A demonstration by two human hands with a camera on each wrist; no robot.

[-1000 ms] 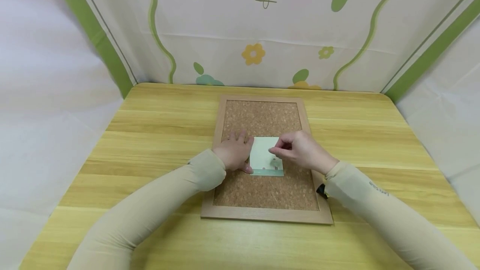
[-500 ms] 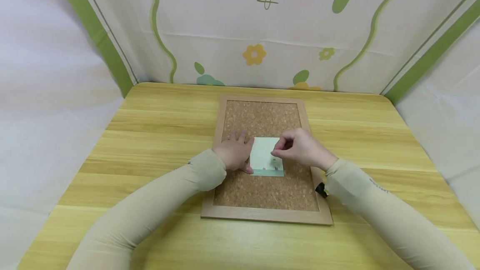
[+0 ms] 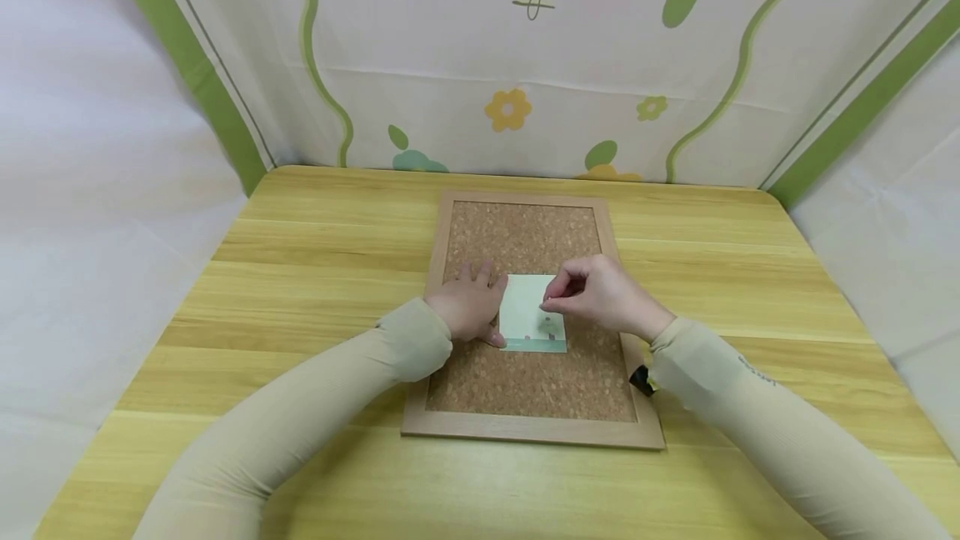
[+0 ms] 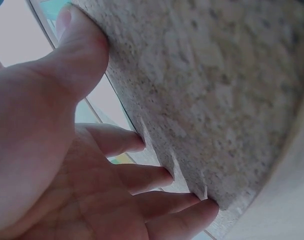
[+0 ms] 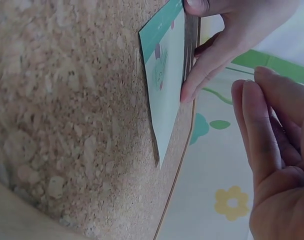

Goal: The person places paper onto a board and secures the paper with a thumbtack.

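Notepaper (image 3: 522, 311), square and pale green, looked thin and easily creased

The notepaper lay near the middle of a rectangular brown cork board (image 3: 525, 390) with a pale wooden frame (image 3: 525, 429), a teal strip (image 3: 536, 346) and small printed shapes along its near side. It was probably very light, limp enough to bend and apt to slide on the cork, so a gentle hold at the edges or corners would have suited it better than a pull across the middle, where it might have torn. In the right wrist view a dark shadow under its right edge suggested that this edge did not lie wholly flush.

The left hand (image 3: 468, 307) was spread on the board, its thumb and forefinger touching the left edge of the notepaper and the other fingers reaching over the cork. The right hand (image 3: 603, 298) hung over the right part of the notepaper, thumb and fingertips brought together; whether they pinched anything small could not be told.

No container could be made out for certain. A black and yellow object (image 3: 642, 380) sat at the right side of the frame, partly hidden by the beige right sleeve (image 3: 720, 386); its kind, and whether it contained anything, could not be told.
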